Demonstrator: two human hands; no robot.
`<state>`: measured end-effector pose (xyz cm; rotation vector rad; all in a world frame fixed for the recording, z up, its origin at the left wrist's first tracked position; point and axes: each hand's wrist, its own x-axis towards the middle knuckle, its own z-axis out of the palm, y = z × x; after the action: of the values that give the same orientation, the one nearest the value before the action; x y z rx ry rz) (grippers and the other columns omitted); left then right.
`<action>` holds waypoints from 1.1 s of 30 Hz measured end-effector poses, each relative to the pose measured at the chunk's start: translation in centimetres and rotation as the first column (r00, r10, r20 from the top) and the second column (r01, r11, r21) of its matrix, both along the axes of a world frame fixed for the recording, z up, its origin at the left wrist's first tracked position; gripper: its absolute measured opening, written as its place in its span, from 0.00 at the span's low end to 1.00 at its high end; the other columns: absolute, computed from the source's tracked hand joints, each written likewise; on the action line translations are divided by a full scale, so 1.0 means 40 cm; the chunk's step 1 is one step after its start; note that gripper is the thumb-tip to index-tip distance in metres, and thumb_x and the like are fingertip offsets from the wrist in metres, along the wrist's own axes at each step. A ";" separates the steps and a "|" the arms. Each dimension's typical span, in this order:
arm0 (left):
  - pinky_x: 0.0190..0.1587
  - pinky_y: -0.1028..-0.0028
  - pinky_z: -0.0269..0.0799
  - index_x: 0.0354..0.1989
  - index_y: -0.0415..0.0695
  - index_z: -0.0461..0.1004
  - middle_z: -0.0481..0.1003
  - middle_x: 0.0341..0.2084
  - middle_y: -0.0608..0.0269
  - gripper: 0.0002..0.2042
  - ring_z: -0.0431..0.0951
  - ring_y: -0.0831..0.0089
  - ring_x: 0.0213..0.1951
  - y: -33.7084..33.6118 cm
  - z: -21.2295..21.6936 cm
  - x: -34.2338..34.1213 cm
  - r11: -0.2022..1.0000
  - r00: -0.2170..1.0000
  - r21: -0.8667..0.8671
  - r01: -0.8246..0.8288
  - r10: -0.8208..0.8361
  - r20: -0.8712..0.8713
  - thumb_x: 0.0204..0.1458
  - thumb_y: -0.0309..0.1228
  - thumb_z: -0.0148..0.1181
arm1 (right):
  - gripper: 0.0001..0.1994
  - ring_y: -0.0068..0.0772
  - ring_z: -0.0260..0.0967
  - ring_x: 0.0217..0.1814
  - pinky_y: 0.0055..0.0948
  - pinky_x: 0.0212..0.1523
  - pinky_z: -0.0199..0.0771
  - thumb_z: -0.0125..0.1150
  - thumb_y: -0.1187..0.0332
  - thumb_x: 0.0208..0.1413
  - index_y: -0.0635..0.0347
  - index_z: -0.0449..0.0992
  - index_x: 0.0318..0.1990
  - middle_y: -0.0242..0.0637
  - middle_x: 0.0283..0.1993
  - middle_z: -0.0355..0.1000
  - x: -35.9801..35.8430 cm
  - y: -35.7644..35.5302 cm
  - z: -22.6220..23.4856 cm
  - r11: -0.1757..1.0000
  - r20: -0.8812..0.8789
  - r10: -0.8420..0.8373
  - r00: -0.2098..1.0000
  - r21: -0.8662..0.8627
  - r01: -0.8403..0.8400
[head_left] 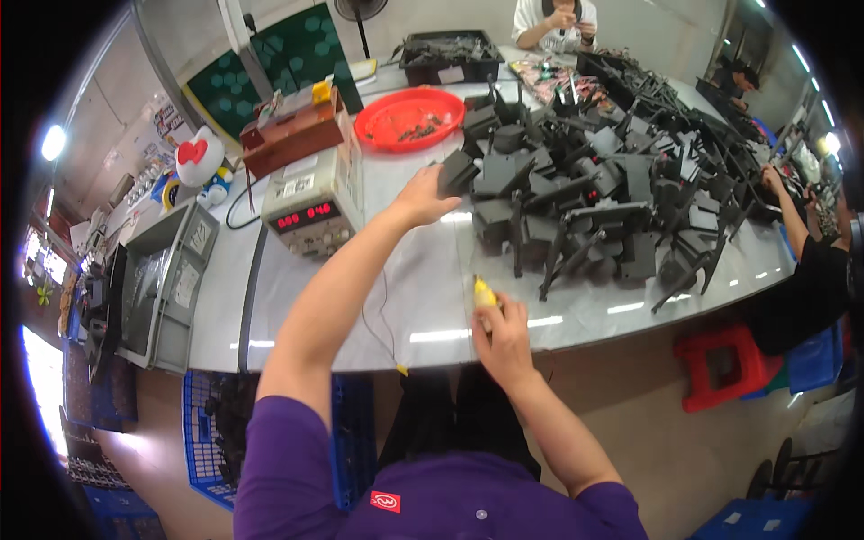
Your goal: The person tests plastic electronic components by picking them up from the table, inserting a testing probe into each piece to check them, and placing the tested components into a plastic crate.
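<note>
Black plastic bracket (457, 171) pinched in left hand (423, 198) fingers at near-left edge of parts pile (594, 189); right hand (501, 337), nearer the body, closed on yellow-handled tool (484, 292).

A dark grey plastic part (457, 171) is lifted at the edge of the big pile, and a small yellow tool (484, 292) stands upright near the bench's front edge.

Left arm extended far forward from purple sleeve, forearm bare, wrist straight. Left hand (425, 196) at full reach, palm down, fingers closed on a dark piece. Right arm bent, forearm angled up from lower edge. Right hand (500, 337) near the body, fingers curled, gripping a small yellow item.
</note>
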<state>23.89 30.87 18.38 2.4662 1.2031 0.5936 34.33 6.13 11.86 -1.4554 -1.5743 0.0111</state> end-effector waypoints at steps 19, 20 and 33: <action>0.44 0.67 0.69 0.57 0.40 0.58 0.65 0.51 0.47 0.36 0.71 0.60 0.43 -0.419 0.120 -0.198 0.443 0.157 -0.408 0.798 0.500 0.852 0.48 0.58 0.48 | 0.24 0.27 0.62 0.46 0.26 0.45 0.65 0.53 0.78 0.51 0.61 0.56 0.56 0.40 0.48 0.65 0.011 -0.011 -0.016 0.980 -0.636 0.174 0.752 0.035 -0.197; 0.44 0.67 0.70 0.57 0.39 0.58 0.67 0.49 0.45 0.36 0.72 0.61 0.43 -0.456 0.086 -0.227 0.324 0.116 -0.338 0.884 0.547 0.829 0.50 0.58 0.45 | 0.23 0.26 0.62 0.45 0.24 0.44 0.65 0.52 0.76 0.52 0.61 0.56 0.57 0.41 0.48 0.65 0.006 -0.023 0.017 0.951 -0.803 0.181 0.568 -0.005 -0.310; 0.31 0.74 0.67 0.44 0.45 0.68 0.72 0.37 0.59 0.16 0.72 0.65 0.38 -0.567 0.050 -0.239 0.258 0.024 -0.529 0.808 0.884 0.467 0.51 0.41 0.55 | 0.20 0.14 0.62 0.26 0.13 0.27 0.63 0.53 0.73 0.54 0.65 0.63 0.55 0.39 0.35 0.72 -0.031 -0.163 0.221 0.815 -0.834 0.270 0.482 -0.069 -0.576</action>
<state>14.32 8.20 20.39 0.1271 0.4468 0.9070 33.07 -0.38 20.69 -0.9838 -1.1210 1.1646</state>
